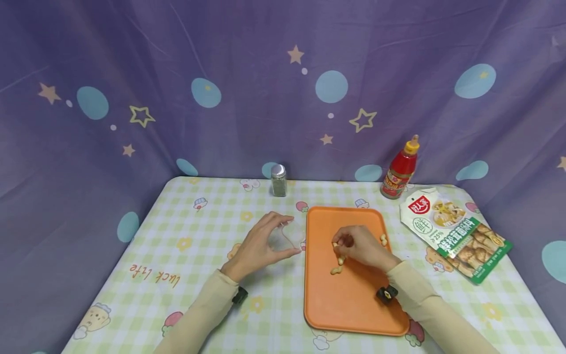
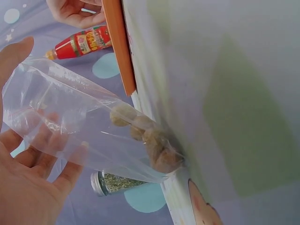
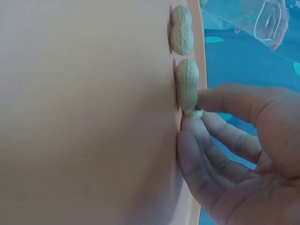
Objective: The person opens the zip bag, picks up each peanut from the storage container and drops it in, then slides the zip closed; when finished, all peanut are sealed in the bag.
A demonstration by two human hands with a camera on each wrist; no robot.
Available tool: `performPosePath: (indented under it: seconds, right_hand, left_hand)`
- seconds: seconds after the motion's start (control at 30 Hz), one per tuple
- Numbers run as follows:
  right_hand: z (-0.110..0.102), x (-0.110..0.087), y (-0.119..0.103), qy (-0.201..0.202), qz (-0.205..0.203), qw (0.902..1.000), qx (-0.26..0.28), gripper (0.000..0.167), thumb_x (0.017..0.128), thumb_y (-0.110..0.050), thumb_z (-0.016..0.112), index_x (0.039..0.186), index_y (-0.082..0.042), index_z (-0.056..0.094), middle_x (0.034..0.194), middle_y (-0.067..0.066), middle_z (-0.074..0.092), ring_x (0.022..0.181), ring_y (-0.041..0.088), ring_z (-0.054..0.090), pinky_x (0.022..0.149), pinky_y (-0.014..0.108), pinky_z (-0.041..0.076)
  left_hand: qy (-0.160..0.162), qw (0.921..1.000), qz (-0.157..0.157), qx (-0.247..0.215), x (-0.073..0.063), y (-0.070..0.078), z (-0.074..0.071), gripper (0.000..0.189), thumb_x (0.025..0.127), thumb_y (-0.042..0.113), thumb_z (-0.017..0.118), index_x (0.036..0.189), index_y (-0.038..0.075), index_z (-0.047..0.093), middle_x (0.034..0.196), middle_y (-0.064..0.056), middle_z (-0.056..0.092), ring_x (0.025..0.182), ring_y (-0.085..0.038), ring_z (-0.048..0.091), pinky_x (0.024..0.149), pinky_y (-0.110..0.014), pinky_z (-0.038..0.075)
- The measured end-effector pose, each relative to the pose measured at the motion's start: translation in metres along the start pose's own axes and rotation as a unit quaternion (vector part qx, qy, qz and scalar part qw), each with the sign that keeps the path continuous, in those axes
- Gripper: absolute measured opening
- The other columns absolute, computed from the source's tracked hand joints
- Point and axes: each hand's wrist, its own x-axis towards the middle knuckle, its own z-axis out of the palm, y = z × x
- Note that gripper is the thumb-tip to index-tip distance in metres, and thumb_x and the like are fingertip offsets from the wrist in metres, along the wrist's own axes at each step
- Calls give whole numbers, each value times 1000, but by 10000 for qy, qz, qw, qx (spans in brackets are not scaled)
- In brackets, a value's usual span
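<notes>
My left hand (image 1: pixel 258 246) holds a clear plastic bag (image 2: pixel 93 117) with its mouth spread between thumb and fingers, left of the orange tray (image 1: pixel 327 305). Several peanuts (image 2: pixel 164 154) lie at the bag's bottom, close to the tablecloth. Over the tray, my right hand (image 1: pixel 362 248) pinches a peanut (image 3: pixel 194 113) between thumb and fingertips, and the fingers hide part of it. Two more peanuts lie on the tray beside those fingertips, a nearer peanut (image 3: pixel 187 84) and a farther peanut (image 3: pixel 182 30). Another peanut (image 1: pixel 383 240) shows near the tray's right edge.
Behind the tray to the right stands a red sauce bottle (image 1: pixel 399 169) with a yellow cap. A white and green food packet (image 1: pixel 455 233) lies right of the tray. At the table's back edge is a glass spice shaker (image 1: pixel 279 182), in front of a purple curtain (image 1: pixel 247 137).
</notes>
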Motion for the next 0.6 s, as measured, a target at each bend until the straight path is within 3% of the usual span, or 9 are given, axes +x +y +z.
performPosePath:
  seconds: [0.6]
  right_hand:
    - [6,2,-11,426,-111,9986,293,9,89,-8,80,97,-10,78,83,-3,75,73,4,66,67,20,55]
  left_hand:
    - [-48,10000,-45,3,0,-2,1,73,81,54,87,142,24,60,130,9,63,118,-9,59,104,-34,54]
